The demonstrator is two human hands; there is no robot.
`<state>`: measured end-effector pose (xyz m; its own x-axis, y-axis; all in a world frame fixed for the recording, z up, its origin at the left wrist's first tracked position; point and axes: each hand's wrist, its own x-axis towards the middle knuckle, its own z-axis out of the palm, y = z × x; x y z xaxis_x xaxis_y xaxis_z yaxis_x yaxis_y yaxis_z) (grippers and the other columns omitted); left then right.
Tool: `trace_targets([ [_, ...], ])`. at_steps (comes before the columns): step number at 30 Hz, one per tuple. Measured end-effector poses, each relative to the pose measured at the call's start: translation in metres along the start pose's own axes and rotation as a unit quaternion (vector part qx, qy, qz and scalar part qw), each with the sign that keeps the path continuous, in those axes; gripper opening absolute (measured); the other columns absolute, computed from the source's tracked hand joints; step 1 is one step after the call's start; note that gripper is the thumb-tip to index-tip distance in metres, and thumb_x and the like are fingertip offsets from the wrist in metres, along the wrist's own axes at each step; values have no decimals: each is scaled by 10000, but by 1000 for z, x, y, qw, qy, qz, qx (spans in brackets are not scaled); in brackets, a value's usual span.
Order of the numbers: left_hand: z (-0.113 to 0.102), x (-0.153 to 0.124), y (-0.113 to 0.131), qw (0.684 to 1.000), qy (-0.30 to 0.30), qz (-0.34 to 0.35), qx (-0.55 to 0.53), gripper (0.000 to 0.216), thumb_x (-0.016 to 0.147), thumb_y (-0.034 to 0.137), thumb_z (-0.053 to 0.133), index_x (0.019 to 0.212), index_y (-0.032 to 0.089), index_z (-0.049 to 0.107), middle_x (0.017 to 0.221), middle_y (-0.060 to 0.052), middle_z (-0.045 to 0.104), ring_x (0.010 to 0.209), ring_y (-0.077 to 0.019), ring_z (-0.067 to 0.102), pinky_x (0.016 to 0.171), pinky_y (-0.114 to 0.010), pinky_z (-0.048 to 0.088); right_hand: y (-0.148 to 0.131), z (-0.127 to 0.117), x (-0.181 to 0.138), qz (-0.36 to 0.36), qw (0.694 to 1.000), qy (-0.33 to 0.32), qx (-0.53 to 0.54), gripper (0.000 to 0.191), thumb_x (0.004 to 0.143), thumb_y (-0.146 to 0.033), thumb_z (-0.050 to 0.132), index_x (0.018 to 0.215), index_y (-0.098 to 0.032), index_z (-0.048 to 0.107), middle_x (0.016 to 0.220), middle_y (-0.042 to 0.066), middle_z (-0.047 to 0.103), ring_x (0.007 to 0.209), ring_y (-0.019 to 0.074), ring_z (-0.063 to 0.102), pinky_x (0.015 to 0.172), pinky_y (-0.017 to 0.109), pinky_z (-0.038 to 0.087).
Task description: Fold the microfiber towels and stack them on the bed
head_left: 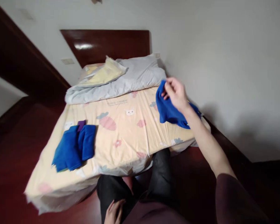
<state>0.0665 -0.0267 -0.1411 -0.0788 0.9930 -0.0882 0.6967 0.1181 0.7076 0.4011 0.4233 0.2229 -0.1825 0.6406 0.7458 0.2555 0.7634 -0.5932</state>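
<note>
My right hand [176, 95] reaches out over the right side of the bed, its thumb and fingers pinched on the top edge of a blue cloth [163, 110], perhaps a towel. The cloth hangs from the fingers, and its lower part lies in loose folds on the sheet, partly behind my wrist. My left hand [114, 212] rests on my left thigh, fingers loosely stretched, with nothing visible in it. On the left of the bed lie a folded blue cloth [68, 149], a smaller folded blue cloth [88, 141] beside it and a purple cloth [81, 125] partly covered by them.
The bed [128, 137] has a cream sheet with carrot and rabbit prints. A grey quilt [142, 73] and a yellow cloth piece [107, 72] are bunched near the dark wooden headboard [116, 43]. A white wall [235, 68] stands close on the right; reddish floor [9, 149] lies left.
</note>
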Motion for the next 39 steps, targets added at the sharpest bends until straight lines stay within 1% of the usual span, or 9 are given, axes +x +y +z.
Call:
trace_targets([
  [3,-10,0,20,999,18,-20,-45,546,986,630,421,1111,235,776,1108,-105,785,1078,-269,746,991,-440,608,-33,70,-98,31,991,-127,-1,259,1036,-431,579,1003,-192,671,1030,62,659,1047,205,658,976,396,560],
  [6,-34,-1,52,995,70,1,-76,452,1028,502,447,1213,205,733,1214,-146,739,1154,-255,714,1007,-406,597,-60,120,-198,80,985,-150,26,207,1065,-285,473,1024,-211,662,1060,85,656,1076,228,624,1004,434,527],
  [9,-63,1,84,985,143,49,-84,314,1034,327,500,1255,211,691,1275,-147,700,1193,-234,686,1026,-393,584,-96,152,-277,127,974,-184,38,181,1045,-229,488,1013,-236,665,1092,89,656,1092,246,617,993,449,522],
  [12,-86,12,109,972,189,109,-89,347,987,207,595,1330,242,628,1338,-129,654,1237,-233,649,1049,-405,569,-141,169,-324,171,962,-192,88,202,1038,-190,468,1051,-254,659,1067,82,662,1039,237,641,924,420,565],
  [18,-102,38,134,944,108,292,-106,498,991,142,546,1477,251,527,1295,-139,660,1228,-251,630,1023,-422,571,-192,178,-337,150,946,-238,162,318,1030,-144,407,1213,-246,647,1091,108,696,1034,247,671,917,428,601],
  [26,-101,18,130,967,130,162,-150,331,925,321,736,1229,199,685,963,-67,712,841,-167,672,781,-267,568,-183,170,-334,176,927,-280,175,224,1058,-205,439,999,-254,649,923,51,638,879,203,651,790,346,576],
  [31,-112,5,127,973,5,124,-194,381,994,512,579,1005,170,746,824,-63,682,770,-182,632,743,-287,531,-174,152,-327,176,918,-315,162,233,1069,-232,405,973,-259,616,900,42,632,808,192,652,716,317,544],
  [34,-130,9,128,972,-78,138,-175,399,1069,402,425,1044,191,763,837,-69,688,839,-205,613,795,-307,521,-168,135,-319,185,913,-341,129,222,1074,-270,420,967,-261,614,861,21,663,766,178,666,720,302,531],
  [39,-159,12,129,971,-142,163,-103,303,1060,286,455,1121,265,752,942,-29,750,849,-194,623,884,-302,511,-161,104,-308,214,872,-438,52,249,1011,-436,614,833,-275,686,739,-30,710,677,159,671,714,274,529],
])
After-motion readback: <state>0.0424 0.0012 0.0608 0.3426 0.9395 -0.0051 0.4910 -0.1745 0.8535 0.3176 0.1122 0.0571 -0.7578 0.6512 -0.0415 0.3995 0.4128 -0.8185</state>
